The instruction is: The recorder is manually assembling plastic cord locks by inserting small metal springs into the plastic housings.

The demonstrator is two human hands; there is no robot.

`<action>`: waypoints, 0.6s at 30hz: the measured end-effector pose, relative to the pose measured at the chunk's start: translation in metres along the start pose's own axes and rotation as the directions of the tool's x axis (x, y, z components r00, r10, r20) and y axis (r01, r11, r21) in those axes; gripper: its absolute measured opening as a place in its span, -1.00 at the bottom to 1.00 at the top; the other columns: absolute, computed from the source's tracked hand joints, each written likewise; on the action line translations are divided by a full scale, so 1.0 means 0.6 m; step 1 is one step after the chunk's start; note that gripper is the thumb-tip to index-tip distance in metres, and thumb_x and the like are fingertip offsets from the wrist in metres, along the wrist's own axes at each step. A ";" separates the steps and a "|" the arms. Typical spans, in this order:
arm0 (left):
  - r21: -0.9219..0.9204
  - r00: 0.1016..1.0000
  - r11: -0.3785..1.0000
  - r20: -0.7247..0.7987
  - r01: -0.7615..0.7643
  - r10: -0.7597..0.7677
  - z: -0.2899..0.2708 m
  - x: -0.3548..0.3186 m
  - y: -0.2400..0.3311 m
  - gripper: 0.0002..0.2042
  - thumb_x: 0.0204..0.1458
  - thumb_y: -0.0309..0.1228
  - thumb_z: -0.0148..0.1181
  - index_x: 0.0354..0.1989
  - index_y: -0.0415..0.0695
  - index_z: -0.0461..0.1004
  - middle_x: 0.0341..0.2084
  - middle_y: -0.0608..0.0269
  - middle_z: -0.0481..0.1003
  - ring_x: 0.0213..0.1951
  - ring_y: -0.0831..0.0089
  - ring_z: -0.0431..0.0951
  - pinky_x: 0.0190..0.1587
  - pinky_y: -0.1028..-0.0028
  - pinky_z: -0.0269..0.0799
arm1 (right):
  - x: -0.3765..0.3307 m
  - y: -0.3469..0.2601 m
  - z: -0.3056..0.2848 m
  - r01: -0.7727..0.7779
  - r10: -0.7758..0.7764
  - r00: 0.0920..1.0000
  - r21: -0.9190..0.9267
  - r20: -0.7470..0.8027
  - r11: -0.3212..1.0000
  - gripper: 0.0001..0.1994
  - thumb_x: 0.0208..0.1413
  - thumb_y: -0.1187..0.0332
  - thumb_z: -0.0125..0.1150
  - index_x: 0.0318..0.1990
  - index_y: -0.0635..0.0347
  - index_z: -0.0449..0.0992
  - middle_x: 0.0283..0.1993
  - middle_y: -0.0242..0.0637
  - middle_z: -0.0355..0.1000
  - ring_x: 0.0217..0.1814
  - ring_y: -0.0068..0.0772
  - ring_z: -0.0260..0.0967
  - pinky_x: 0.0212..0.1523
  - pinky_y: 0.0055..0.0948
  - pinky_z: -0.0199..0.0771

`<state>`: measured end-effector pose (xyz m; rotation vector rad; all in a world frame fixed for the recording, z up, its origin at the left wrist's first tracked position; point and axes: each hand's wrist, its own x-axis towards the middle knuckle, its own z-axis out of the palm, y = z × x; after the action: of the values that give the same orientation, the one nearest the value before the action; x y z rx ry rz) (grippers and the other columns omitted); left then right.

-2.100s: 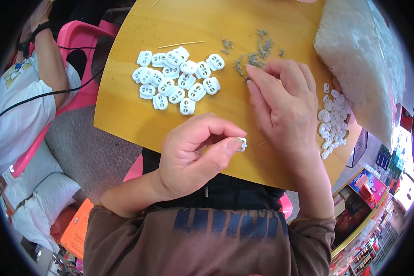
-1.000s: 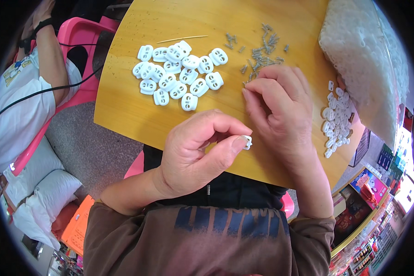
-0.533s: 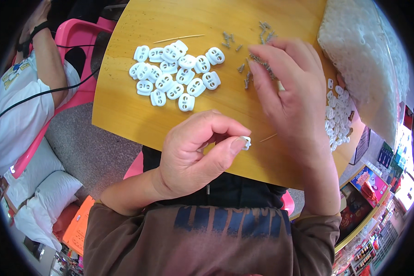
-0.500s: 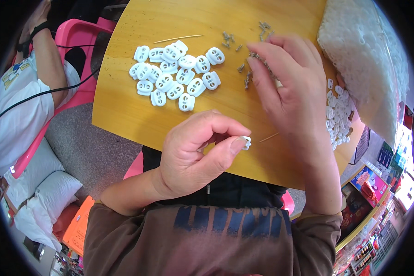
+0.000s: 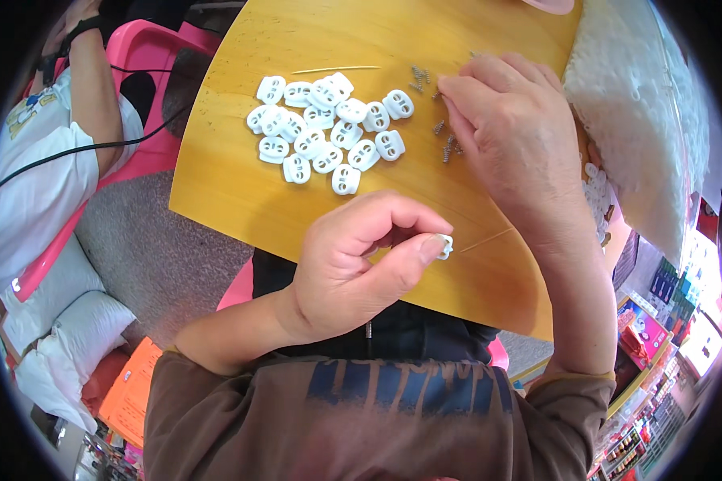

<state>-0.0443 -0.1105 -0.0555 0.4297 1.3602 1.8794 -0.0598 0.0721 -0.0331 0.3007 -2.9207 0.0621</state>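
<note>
My left hand (image 5: 357,264) is closed, pinching a small white plastic piece (image 5: 445,245) between thumb and forefinger above the near edge of the yellow wooden table (image 5: 225,176). My right hand (image 5: 513,132) reaches further out, its fingertips down among a scatter of small metal springs (image 5: 445,148); whether it has one pinched is hidden. A heap of white two-hole plastic cord stoppers (image 5: 329,132) lies on the table to the left of that hand.
A large clear bag of white parts (image 5: 642,120) lies at the table's right, with loose white pieces (image 5: 598,192) beside it. Another person in a white shirt (image 5: 40,160) sits on a pink chair (image 5: 148,96) at left. A thin wire (image 5: 337,70) lies beyond the heap.
My right hand has moved away from me, from beside the left hand up to the springs. My left hand has stayed put with the white piece in it.
</note>
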 end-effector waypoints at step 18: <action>-0.175 0.997 0.982 -0.023 0.064 -0.070 -0.007 0.001 0.006 -0.90 -0.02 -0.57 -0.06 -0.32 -0.29 0.33 -0.54 0.29 0.37 -0.62 0.68 0.31 -0.55 0.71 0.26 | 0.036 0.005 0.007 0.237 -0.233 0.969 -0.051 0.076 0.970 -0.89 -0.34 0.49 0.07 -0.61 0.21 0.26 -0.57 -0.30 0.18 -0.46 -0.33 0.23 -0.42 -0.36 0.23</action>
<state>-0.0488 -0.1134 -0.0539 0.2661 1.2010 1.9361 -0.0820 0.0704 -0.0329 0.6490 -2.9246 -0.0734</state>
